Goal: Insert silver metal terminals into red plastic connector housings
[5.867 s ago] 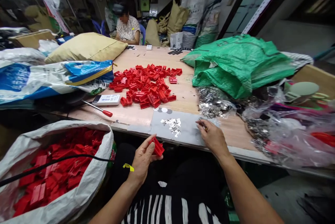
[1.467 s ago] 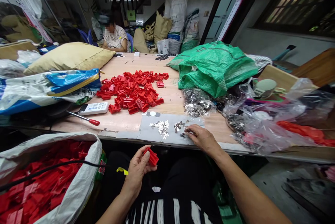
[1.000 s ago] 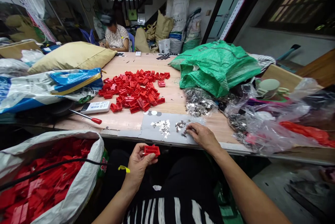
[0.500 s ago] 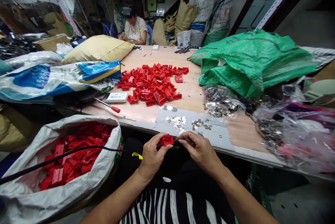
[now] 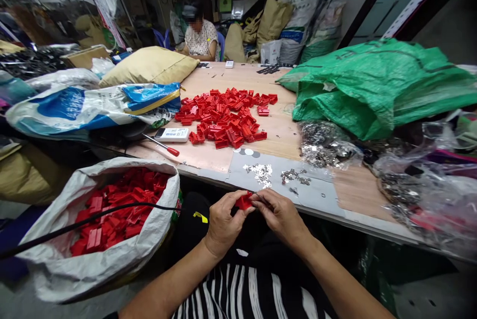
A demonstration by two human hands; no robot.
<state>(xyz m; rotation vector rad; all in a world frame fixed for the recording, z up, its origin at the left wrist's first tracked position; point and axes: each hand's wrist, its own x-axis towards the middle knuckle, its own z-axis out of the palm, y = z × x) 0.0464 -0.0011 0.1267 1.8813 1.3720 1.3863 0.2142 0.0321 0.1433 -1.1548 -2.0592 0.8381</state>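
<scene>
My left hand (image 5: 222, 222) is closed around a small red plastic piece (image 5: 244, 201), held just below the table's front edge. My right hand (image 5: 280, 213) meets it from the right, fingertips pinched against the red piece; what they pinch is too small to name. Above the hands, on a grey sheet (image 5: 276, 182), lie two little heaps of small silver metal bits (image 5: 262, 173). A spread pile of red plastic pieces (image 5: 227, 118) covers the middle of the wooden table (image 5: 208, 155).
A white sack (image 5: 108, 259) of red pieces, with a black cable across it, stands at my left knee. A green bag (image 5: 376, 85), clear bags of metal parts (image 5: 324, 142), a red-handled screwdriver (image 5: 164, 146) and a white device (image 5: 172, 134) lie on the table. A person (image 5: 200, 36) sits at the far end.
My right hand left the metal bits on the grey sheet and came down to the red piece in my left hand. Both hands now meet below the table edge.
</scene>
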